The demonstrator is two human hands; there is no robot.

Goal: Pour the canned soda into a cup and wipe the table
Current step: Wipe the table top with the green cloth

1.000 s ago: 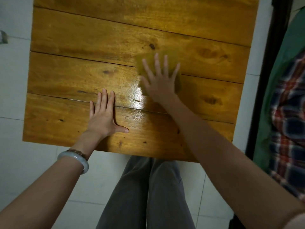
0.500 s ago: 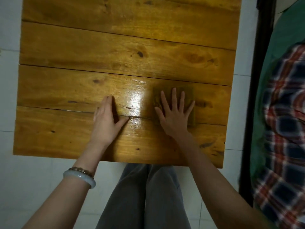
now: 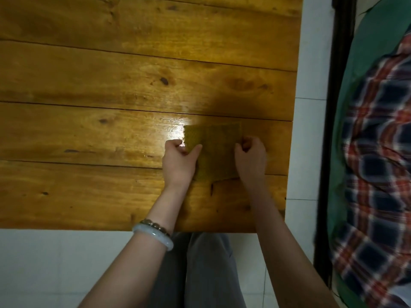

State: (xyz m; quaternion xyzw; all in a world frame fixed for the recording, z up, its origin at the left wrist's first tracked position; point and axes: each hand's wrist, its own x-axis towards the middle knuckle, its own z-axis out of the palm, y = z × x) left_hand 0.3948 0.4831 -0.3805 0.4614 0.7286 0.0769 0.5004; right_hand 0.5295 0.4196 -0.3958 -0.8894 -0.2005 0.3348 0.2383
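An olive-green cloth (image 3: pixel 216 152) is lying flat on the wooden surface (image 3: pixel 111 85), its side edges being pinched between the left hand (image 3: pixel 179 164) and the right hand (image 3: pixel 251 160).

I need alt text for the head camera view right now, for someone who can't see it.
Both hands grip a green cloth on a wooden table, the left hand pinching its left edge and the right hand its right edge. A bracelet circles the left wrist; plaid fabric lies at the right.

Cloth (image 3: pixel 216 152) side edges hidden under left hand (image 3: pixel 179 165) and right hand (image 3: pixel 251 161); fingertips curled from view; table (image 3: pixel 89 134) cut off leftward.
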